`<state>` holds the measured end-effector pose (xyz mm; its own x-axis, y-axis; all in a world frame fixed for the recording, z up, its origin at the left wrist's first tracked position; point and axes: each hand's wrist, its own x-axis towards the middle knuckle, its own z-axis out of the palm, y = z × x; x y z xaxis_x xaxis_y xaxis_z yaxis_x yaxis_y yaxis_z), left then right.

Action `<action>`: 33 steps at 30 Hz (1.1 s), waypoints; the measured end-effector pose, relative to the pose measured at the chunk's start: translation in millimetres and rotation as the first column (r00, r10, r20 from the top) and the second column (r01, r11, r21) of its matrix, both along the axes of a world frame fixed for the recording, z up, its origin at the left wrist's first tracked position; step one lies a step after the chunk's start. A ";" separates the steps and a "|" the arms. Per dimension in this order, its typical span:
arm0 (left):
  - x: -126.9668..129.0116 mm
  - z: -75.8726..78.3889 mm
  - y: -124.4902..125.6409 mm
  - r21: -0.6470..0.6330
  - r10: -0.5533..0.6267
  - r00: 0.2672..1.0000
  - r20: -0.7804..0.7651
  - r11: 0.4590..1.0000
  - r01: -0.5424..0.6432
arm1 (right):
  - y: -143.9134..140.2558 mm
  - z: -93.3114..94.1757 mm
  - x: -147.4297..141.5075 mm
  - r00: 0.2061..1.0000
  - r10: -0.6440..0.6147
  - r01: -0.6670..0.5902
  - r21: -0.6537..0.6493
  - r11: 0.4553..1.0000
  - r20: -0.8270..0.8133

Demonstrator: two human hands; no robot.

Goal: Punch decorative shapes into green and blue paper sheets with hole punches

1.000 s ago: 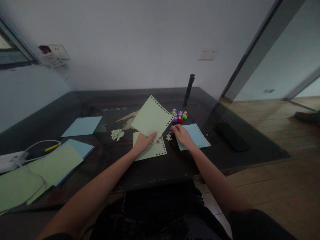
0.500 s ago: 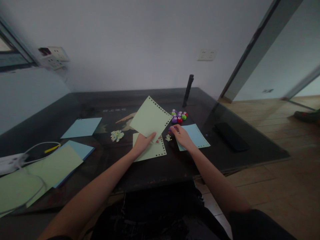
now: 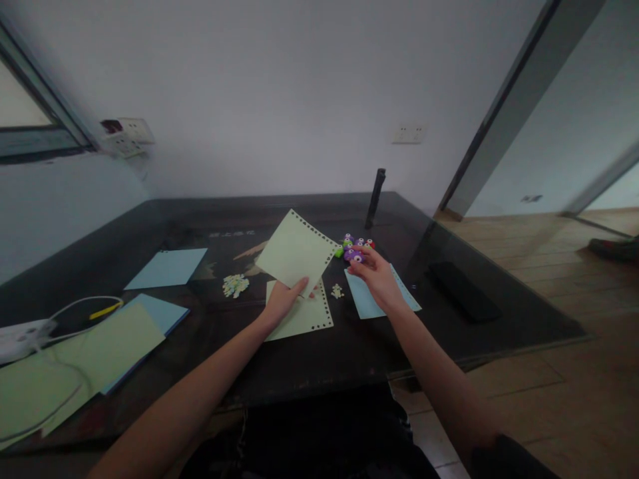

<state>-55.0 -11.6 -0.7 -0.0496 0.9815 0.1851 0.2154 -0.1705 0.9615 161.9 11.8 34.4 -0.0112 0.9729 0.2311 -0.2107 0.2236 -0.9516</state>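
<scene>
My left hand [image 3: 282, 300] pinches the lower corner of a pale green sheet [image 3: 294, 251] with a punched dotted edge and holds it tilted above the dark table [image 3: 349, 352]. Another punched green sheet [image 3: 305, 318] lies flat beneath it. My right hand [image 3: 375, 277] is over a light blue sheet [image 3: 363, 303], fingertips closed on a purple craft punch [image 3: 355, 255]. That punch sits at the edge of a cluster of small coloured punches [image 3: 360, 242].
Paper cut-outs lie in a pile [image 3: 234, 285], with a smaller pile [image 3: 338, 291] nearby. A black cylinder [image 3: 375, 189] stands behind the punches and a black phone [image 3: 462, 289] lies to the right. At the left are a blue sheet [image 3: 167, 267], stacked green and blue sheets [image 3: 112, 338], a white cable and a power strip [image 3: 17, 330].
My right hand has moved with the purple punch away from the small cut-out pile, up towards the punch cluster. The left hand still holds the green sheet. The view tilted slightly.
</scene>
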 end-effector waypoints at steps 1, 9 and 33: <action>-0.3 0.0 0.0 0.000 0.003 1.000 0.001 1.000 -0.003 | 2.9 3.6 4.6 1.000 -0.017 0.017 0.011 1.000 -0.002; -1.0 -2.0 1.1 -0.024 0.017 1.000 0.012 1.000 -0.016 | 71.9 2.4 55.9 0.906 -0.210 0.211 0.037 0.977 0.368; -3.0 -6.0 2.9 -0.009 0.038 0.997 -0.074 0.999 -0.039 | 104.6 -44.9 79.3 0.316 -0.268 0.292 0.175 0.940 0.910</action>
<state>-58.0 -8.6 -6.7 -0.0739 0.9810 0.1793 0.2922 -0.1506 0.9444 241.2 116.4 -10.5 0.0714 0.9663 0.2472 0.8579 0.0670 -0.5095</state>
